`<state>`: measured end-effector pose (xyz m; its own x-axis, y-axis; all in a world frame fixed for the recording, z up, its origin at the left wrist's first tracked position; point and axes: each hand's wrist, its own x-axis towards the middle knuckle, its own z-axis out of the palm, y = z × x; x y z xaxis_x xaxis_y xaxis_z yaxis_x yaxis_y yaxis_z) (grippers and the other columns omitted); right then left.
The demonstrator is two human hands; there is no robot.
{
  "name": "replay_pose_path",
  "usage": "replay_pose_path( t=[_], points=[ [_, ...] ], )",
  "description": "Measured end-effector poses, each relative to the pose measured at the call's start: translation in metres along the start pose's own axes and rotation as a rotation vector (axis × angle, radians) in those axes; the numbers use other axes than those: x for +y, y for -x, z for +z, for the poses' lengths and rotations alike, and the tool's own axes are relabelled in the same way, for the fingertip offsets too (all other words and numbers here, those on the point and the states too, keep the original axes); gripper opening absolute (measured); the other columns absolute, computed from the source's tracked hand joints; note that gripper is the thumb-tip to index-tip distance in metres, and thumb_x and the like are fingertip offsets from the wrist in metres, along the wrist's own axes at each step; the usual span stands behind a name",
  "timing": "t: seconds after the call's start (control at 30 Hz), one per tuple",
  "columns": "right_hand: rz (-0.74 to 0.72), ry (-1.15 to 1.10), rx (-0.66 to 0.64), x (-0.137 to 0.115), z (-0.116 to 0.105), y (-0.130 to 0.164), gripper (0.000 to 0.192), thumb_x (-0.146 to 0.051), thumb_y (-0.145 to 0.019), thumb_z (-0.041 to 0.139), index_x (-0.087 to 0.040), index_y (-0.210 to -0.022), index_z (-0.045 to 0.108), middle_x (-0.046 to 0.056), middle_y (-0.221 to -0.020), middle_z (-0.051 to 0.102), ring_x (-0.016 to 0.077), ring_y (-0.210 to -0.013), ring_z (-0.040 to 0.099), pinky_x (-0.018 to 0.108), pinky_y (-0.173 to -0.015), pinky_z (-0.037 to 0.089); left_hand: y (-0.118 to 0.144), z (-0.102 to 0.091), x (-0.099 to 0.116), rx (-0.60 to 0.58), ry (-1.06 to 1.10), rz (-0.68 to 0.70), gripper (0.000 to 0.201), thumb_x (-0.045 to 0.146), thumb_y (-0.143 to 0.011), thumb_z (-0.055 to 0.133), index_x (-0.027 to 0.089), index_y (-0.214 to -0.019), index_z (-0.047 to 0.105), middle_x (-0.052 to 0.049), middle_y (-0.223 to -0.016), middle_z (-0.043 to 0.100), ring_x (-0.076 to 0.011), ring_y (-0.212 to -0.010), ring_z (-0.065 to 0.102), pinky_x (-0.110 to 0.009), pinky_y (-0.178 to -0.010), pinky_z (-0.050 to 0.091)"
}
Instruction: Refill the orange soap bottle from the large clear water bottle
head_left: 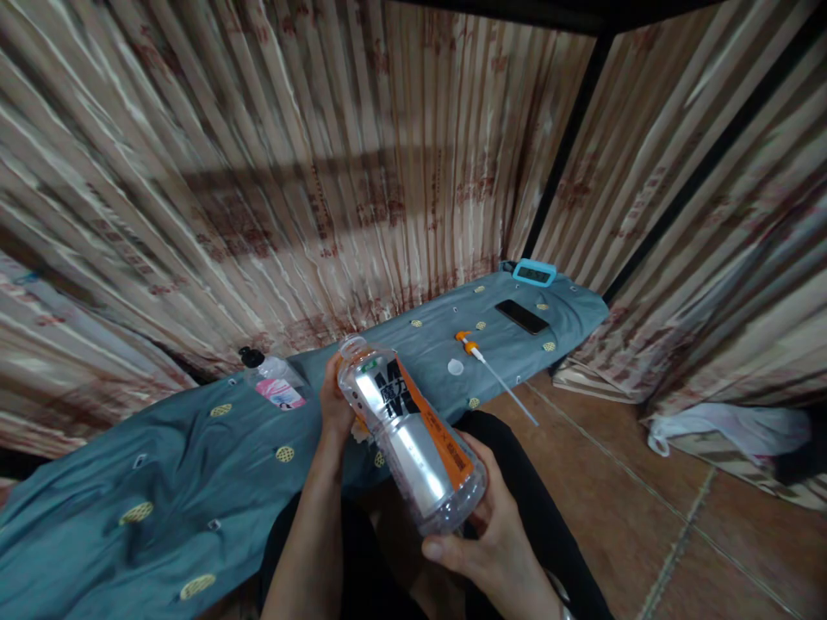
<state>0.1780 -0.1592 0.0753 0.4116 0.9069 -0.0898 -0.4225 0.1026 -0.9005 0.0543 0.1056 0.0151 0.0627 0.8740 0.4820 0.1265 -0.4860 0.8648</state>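
I hold a clear plastic bottle (413, 435) with a silver and orange label, tilted, its open neck pointing away from me. My right hand (494, 538) grips its base from below. My left hand (337, 403) holds it near the neck. No cap is on the bottle. A small white cap (456, 367) lies on the teal cloth (194, 465) beyond it. An orange and white spray pump with a long thin tube (491, 370) lies on the cloth to the right of the cap.
A small clear bottle with a black cap and pink label (275, 381) lies on the cloth at left. A black phone (522, 316) and a light blue device (534, 273) sit at the far right. Striped curtains hang behind. White fabric (724, 430) lies on the tile floor.
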Motion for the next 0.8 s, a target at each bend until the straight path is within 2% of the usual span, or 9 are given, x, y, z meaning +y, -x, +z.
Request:
replay_pose_path(
  t=[0.13,0.37,0.6,0.8],
  points=[
    [-0.017,-0.058,0.003,-0.002,-0.001,0.001,0.1,-0.025,-0.05,0.103,-0.029,-0.137,0.055,0.005,-0.13,0.078,0.0282,-0.118,0.076,0.032,-0.096,0.062,0.0,0.001,0.007,0.042,0.046,-0.04,0.033,0.036,-0.084,0.069,0.028,-0.116,0.068,-0.008,-0.123,0.074,-0.0276,-0.116,0.068,-0.049,-0.115,0.049],
    [0.05,-0.019,-0.014,-0.023,0.006,0.002,0.093,-0.012,-0.048,0.098,-0.029,-0.129,0.056,0.005,-0.122,0.082,0.0275,-0.11,0.08,0.031,-0.091,0.065,0.0,0.003,0.014,0.043,0.034,-0.028,0.038,0.035,-0.078,0.072,0.02,-0.112,0.069,-0.011,-0.121,0.074,-0.0296,-0.116,0.068,-0.049,-0.114,0.049],
    [0.025,-0.053,-0.046,-0.024,0.006,-0.001,0.091,-0.014,-0.05,0.1,-0.03,-0.127,0.055,0.005,-0.117,0.083,0.0296,-0.103,0.083,0.034,-0.083,0.069,0.002,0.005,0.017,0.045,0.026,-0.073,0.039,0.039,-0.082,0.071,0.02,-0.116,0.068,-0.011,-0.126,0.073,-0.0287,-0.119,0.068,-0.049,-0.117,0.048],
    [0.03,-0.076,-0.04,-0.021,0.005,0.001,0.096,-0.013,-0.048,0.103,-0.03,-0.13,0.054,0.005,-0.12,0.083,0.0292,-0.104,0.083,0.033,-0.085,0.069,0.003,0.005,0.011,0.041,0.011,-0.05,0.04,0.042,-0.085,0.071,0.019,-0.119,0.067,-0.013,-0.128,0.072,-0.0311,-0.124,0.067,-0.048,-0.114,0.051]
  ],
)
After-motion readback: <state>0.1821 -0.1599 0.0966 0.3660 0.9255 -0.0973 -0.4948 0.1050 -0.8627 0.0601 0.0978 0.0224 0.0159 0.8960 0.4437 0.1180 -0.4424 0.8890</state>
